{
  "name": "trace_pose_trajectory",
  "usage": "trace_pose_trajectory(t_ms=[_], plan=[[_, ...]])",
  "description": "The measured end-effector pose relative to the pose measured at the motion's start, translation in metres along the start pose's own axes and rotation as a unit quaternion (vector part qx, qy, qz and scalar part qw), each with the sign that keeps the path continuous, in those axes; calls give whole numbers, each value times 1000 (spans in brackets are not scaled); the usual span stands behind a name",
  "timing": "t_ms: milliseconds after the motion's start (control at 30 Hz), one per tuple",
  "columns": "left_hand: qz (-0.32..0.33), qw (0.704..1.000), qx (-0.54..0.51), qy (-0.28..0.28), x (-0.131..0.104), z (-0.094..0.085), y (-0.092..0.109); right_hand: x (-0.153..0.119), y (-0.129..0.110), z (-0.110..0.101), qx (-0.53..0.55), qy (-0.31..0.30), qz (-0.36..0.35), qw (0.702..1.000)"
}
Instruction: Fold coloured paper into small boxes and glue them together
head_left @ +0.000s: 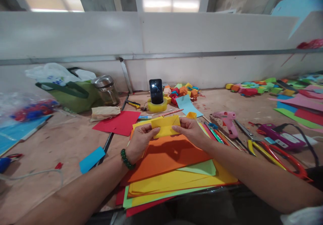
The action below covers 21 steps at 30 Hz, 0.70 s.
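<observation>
A folded piece of yellow paper (165, 126) is stretched between my two hands, with crease lines showing on it. My left hand (141, 138) pinches its left end between thumb and fingers; a green bead bracelet circles that wrist. At the other end, my right hand (189, 130) grips the paper the same way, thumb on the near face. Below both hands lies a stack of coloured sheets, an orange sheet (166, 159) on top and yellow sheets (156, 186) under it. Just beyond my right hand sits a small yellow folded paper piece (191, 115).
A phone (156, 92) leans upright in a yellow tape roll (156, 106), before a heap of folded paper cubes (183, 91). Right are a pink glue gun (228, 121), scissors (285, 159) and a purple device (281, 136). Left are red paper (117, 122), a glass jar (108, 92) and a green bag (75, 97).
</observation>
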<state>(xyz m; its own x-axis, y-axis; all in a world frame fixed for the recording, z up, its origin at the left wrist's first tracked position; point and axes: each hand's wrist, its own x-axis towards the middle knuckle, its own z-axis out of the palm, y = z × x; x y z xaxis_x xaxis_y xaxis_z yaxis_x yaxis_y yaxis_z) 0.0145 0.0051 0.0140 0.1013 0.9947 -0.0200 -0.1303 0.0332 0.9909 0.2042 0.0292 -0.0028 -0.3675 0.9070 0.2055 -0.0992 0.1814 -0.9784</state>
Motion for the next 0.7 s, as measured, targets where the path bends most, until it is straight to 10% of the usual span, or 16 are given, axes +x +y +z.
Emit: trace_pose_trajectory(t_ms=[700], plan=[[-41, 999, 12, -28, -1, -3, -1, -1, 3, -1, -79, 35, -39, 996]])
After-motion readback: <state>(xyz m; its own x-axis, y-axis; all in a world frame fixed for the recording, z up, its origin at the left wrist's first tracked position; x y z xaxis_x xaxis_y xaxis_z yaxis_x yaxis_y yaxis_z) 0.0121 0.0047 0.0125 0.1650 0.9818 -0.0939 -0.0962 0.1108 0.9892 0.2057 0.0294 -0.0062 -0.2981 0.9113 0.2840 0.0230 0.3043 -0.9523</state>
